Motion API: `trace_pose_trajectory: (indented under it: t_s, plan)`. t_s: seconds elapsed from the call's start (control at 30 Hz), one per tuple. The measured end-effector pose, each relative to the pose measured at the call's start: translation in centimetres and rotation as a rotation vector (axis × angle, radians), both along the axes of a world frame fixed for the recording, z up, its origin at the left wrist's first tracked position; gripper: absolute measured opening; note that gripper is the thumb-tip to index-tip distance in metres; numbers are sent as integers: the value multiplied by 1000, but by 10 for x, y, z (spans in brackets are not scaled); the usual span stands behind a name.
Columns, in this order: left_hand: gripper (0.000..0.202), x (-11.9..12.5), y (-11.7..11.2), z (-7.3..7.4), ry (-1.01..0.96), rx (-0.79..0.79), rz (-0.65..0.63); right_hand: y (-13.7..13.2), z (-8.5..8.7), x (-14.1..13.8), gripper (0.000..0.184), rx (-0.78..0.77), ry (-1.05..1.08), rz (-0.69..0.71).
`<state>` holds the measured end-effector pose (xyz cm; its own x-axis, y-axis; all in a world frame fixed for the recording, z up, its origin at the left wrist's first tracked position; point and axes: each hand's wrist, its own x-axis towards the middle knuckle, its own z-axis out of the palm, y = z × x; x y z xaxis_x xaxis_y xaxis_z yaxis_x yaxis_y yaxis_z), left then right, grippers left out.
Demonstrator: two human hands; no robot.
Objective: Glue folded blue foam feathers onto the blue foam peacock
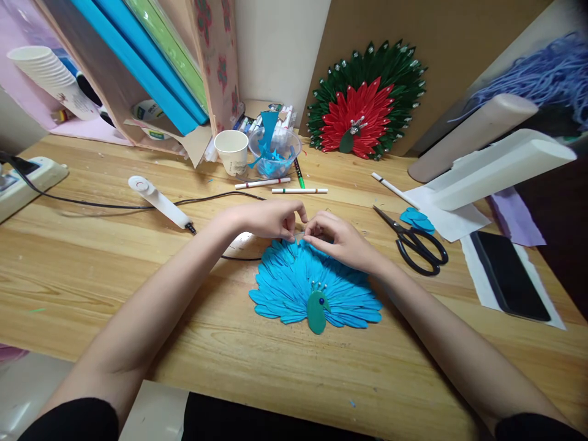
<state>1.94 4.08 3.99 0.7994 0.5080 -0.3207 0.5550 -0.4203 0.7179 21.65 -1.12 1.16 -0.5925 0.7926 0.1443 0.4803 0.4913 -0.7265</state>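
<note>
A blue paper peacock fan (294, 285) with a green body (316, 311) lies flat on the wooden table (138, 269). My left hand (269, 219) and my right hand (335, 237) meet at the fan's far edge. Both have their fingers pinched together over a small piece that is too small to name. My forearms reach in from the bottom corners.
Black scissors (416, 242) and blue paper cut-outs (417, 219) lie to the right, beside a phone (509, 274) on white paper. Behind are markers (299, 190), a paper cup (232, 152), a bowl of blue scraps (274, 153), a corded glue tool (158, 199) and a red-green peacock (365, 101).
</note>
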Motion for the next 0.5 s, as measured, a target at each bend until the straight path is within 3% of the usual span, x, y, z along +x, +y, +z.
trace_pose_trajectory:
  t_s: [0.2, 0.5]
  plan:
    - [37, -1, -1, 2, 10, -34, 0, -5, 8, 1, 8, 156, -63, 218]
    - [36, 1, 0, -2, 2, 4, -23, -8, 3, -3, 13, 203, -129, 232]
